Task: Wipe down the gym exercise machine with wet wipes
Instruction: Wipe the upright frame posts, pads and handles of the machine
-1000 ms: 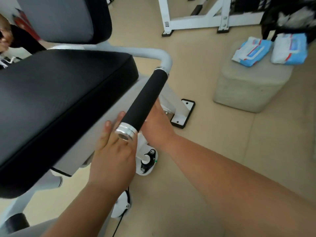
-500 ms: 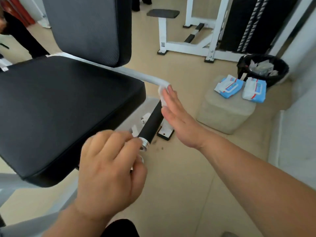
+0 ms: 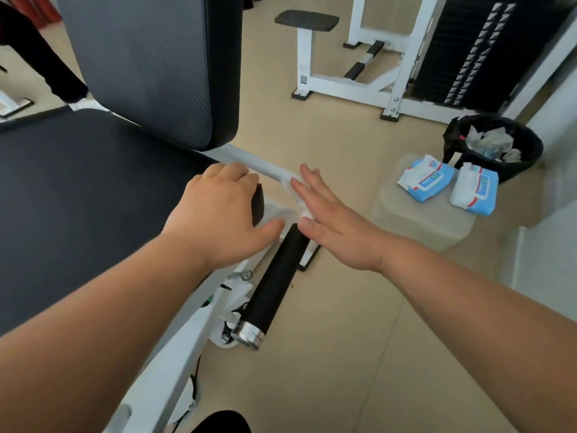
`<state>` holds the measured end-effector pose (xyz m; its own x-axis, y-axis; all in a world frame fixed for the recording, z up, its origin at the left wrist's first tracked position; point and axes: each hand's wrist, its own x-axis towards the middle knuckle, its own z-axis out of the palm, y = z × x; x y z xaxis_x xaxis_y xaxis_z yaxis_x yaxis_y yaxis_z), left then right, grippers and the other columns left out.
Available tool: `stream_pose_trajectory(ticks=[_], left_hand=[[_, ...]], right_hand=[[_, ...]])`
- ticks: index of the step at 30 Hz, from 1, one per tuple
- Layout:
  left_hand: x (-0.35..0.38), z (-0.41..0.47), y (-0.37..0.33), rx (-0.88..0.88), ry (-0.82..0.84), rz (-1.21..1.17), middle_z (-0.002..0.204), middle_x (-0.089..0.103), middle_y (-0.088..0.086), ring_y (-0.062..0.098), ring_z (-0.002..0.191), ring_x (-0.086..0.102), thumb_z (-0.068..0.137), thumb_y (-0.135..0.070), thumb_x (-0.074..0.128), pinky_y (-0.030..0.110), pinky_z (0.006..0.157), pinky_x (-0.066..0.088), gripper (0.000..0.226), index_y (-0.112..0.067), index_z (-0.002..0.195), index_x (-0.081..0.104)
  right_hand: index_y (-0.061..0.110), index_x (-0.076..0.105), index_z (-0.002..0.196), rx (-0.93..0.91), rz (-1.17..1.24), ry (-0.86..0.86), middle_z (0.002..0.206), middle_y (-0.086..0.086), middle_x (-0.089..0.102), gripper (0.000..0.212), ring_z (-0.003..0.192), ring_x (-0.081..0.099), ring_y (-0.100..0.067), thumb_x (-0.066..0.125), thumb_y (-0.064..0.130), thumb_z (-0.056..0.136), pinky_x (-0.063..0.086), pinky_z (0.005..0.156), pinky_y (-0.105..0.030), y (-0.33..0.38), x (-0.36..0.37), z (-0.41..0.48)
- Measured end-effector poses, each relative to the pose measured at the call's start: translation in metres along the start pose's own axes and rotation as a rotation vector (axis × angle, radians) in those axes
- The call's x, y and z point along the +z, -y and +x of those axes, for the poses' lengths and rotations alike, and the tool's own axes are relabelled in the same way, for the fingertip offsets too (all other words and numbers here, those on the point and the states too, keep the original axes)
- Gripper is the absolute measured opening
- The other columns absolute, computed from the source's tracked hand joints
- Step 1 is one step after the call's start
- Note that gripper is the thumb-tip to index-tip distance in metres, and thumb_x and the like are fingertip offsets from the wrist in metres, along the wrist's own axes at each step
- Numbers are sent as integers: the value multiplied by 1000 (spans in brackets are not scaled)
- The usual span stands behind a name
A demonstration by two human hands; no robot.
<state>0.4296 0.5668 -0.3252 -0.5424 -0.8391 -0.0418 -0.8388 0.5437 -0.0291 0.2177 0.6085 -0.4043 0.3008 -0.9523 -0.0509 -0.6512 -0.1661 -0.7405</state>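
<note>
Wet wipe (image 3: 295, 195) lies on the white handle tube (image 3: 249, 162) bend, above the black foam handle (image 3: 274, 285). Right grip (image 3: 337, 226) presses it, fingers straight. Left grip (image 3: 218, 214) clasps the seat pad (image 3: 78, 189) corner, fingers curled.

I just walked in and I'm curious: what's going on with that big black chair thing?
A person is cleaning a gym machine. Their right hand presses a white wet wipe flat against the bend of the white bar, just above the black handle grip. Their left hand holds the corner of the black seat pad. Two wipe packs wait on a beige block beside a black bin.
</note>
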Motion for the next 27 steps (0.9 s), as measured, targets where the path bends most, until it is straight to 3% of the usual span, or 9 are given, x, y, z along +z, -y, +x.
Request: stream_pose_trajectory(ticks=[3,8,11,13,15,18,21,27], left_hand=[[5,1,3,-7,-60,-48,121,61,8,31,115,53,73,-45,47,44,95,49,59,-8,116,64],[8,3,4,-9,-63,-73,110,61,3,27,103,55,71,-35,51,43,88,52,44,-12,106,65],[10,3,4,-7,-81,-54,112,61,1,26,106,56,71,-37,46,41,89,52,49,-13,109,65],[11,3,3,-9,-88,-52,115,62,2,27,108,57,70,-39,43,40,89,51,56,-11,113,66],[11,3,3,-19,-83,-55,116,63,4,28,109,58,70,-38,45,41,90,50,57,-9,114,66],[9,1,0,-30,-90,-55,115,64,6,29,110,59,67,-32,55,40,90,49,54,-7,113,67],[7,0,0,-30,-78,-50,114,64,6,29,107,59,66,-30,56,37,91,48,55,-6,113,68],[7,3,0,-39,-16,-7,112,57,3,25,105,54,69,-35,47,36,92,49,57,-10,117,65]], right_hand=[[23,5,165,7,-100,145,170,7,-21,93,154,-23,-6,27,80,94,-10,128,-32,1,-22,24],[34,-1,164,-51,-306,347,169,12,-21,95,155,-19,-9,28,80,87,-5,129,-37,13,-42,94],[37,-7,163,-40,-212,393,172,10,4,101,157,13,-13,54,71,90,17,126,-33,10,-50,117],[36,-8,163,-29,-177,378,170,8,15,107,152,27,-14,53,76,84,26,123,-35,6,-53,120],[33,-8,163,-50,-122,371,172,11,1,112,156,11,-6,45,84,80,15,128,-36,1,-50,113],[35,3,165,-122,-147,376,169,21,-18,108,154,-8,3,33,93,78,4,126,-25,-8,-45,94],[32,13,165,-147,-230,411,167,22,-23,100,154,-11,3,24,90,84,6,128,-27,-10,-49,88],[33,9,165,-106,-212,466,169,20,-19,98,156,-4,-2,24,86,83,7,130,-38,19,-46,139]])
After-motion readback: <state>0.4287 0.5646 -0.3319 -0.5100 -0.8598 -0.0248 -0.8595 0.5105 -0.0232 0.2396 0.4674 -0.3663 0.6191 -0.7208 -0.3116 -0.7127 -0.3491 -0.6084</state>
